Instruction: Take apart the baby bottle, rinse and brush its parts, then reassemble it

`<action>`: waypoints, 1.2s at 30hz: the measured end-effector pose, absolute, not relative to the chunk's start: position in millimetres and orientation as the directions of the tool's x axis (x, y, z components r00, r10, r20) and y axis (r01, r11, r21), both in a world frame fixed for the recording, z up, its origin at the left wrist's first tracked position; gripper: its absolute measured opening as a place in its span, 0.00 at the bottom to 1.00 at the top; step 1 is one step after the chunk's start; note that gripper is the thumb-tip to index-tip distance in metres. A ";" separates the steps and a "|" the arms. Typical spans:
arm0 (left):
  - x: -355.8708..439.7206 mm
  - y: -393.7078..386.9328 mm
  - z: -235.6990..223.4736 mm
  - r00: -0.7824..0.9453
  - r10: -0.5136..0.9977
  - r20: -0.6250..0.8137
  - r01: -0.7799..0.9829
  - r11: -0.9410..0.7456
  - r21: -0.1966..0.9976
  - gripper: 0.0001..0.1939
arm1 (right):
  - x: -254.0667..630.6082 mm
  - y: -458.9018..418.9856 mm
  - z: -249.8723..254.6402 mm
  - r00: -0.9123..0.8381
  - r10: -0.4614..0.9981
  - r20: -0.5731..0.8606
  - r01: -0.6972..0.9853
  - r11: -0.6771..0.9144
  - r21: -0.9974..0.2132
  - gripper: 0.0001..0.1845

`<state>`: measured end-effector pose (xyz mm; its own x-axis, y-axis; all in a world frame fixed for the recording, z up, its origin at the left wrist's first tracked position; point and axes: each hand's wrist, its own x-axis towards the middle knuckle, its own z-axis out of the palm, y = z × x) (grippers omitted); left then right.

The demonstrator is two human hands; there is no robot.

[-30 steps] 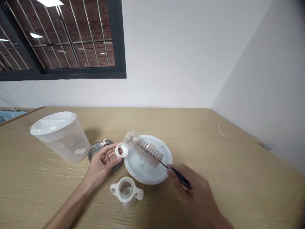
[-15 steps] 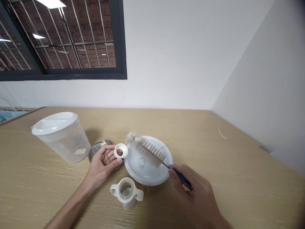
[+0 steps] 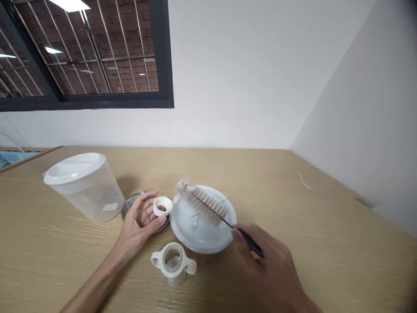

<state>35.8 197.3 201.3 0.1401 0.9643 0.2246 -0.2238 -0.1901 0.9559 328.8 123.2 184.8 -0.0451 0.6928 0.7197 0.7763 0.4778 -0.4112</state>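
Observation:
My left hand (image 3: 140, 221) holds a white bottle collar ring (image 3: 158, 211) between thumb and fingers, above a round metal dish (image 3: 124, 214) that it partly hides. In my right hand (image 3: 269, 261) is a bottle brush, gripped by its dark blue handle (image 3: 249, 241). The pale bristles (image 3: 205, 205) of the brush point up and left over a white plate (image 3: 202, 244). On the plate lie a small clear-white piece (image 3: 195, 223) and a thin wire (image 3: 227, 199). A baby bottle (image 3: 173, 271) with two white handles stands upright just in front of the plate.
A translucent lidded pitcher (image 3: 91, 195) stands at the left, close beside the metal dish. A short pale strand (image 3: 305, 181) lies on the wooden table (image 3: 325, 243) at the right. White walls (image 3: 228, 78) and a barred window (image 3: 97, 52) rise behind.
The collar ring has tilted in my left hand and shifted slightly left, so its side shows more. The brush has moved a little to the right.

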 end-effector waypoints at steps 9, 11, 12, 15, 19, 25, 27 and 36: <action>35.2 195.1 211.3 0.094 0.995 0.030 -0.301 0.000 0.954 0.21 | 327.1 119.0 188.8 -0.040 0.683 0.729 0.743 0.508 -0.435 0.05; 36.0 195.9 210.7 0.114 0.993 0.037 -0.333 0.003 0.943 0.18 | 326.7 117.8 188.7 -0.053 0.680 0.732 0.729 0.527 -0.437 0.05; 36.3 196.2 210.3 0.128 0.991 0.049 -0.349 -0.001 0.937 0.17 | 326.4 117.5 188.3 -0.073 0.677 0.732 0.718 0.546 -0.433 0.05; 37.0 196.4 209.6 0.159 0.984 0.082 -0.360 -0.019 0.933 0.23 | 325.5 118.9 186.5 -0.133 0.676 0.725 0.690 0.588 -0.422 0.06; 37.5 194.7 208.3 0.216 0.972 0.088 -0.334 -0.011 0.943 0.29 | 326.9 122.9 185.2 -0.097 0.676 0.730 0.737 0.542 -0.404 0.05; 38.3 192.4 209.5 0.235 0.968 0.086 -0.312 -0.009 0.950 0.25 | 328.6 118.8 189.8 -0.053 0.702 0.710 0.727 0.514 -0.455 0.06; 38.6 192.7 211.3 0.234 0.970 0.073 -0.295 0.000 0.955 0.24 | 327.6 118.3 189.4 -0.109 0.696 0.709 0.699 0.561 -0.444 0.06; 36.9 197.3 207.3 0.210 0.976 0.056 -0.231 -0.006 0.973 0.28 | 329.0 122.1 189.9 -0.020 0.742 0.670 0.747 0.457 -0.483 0.09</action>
<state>36.9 197.3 207.3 0.2102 0.9761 0.0559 -0.2312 -0.0060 0.9729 329.0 122.1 189.9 -0.0198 0.7419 0.6703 0.7469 0.4566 -0.4833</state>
